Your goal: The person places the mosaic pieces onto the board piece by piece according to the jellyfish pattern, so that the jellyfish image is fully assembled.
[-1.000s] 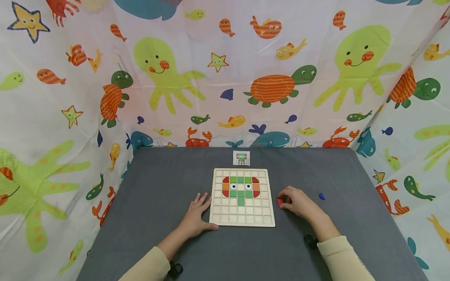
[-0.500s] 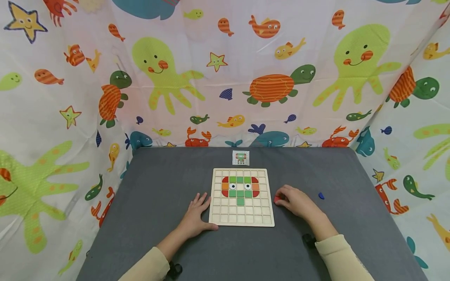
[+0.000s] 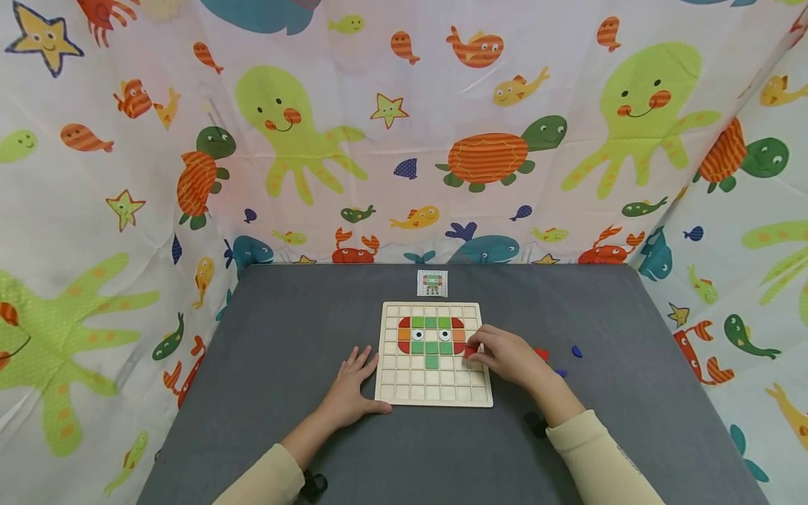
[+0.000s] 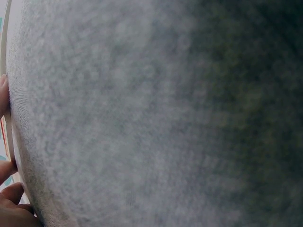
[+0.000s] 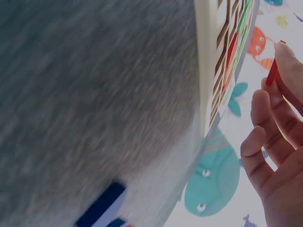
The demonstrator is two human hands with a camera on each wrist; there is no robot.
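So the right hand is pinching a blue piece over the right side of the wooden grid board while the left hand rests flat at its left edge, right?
Not quite: the piece pinched by the right hand is red, not blue, as the head view shows. The rest holds: it is over the right side of the wooden grid board, and the left hand rests flat at its left edge.

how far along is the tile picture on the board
Done: the head of the figure is laid on the wooden board, with red corners, green and orange tiles, two eyes and a green stem below. In hand: the right hand pinches a red tile over the board's right side, while the left hand rests flat at the left edge. Left: the lower rows are bare, and loose red and blue pieces lie on the table.
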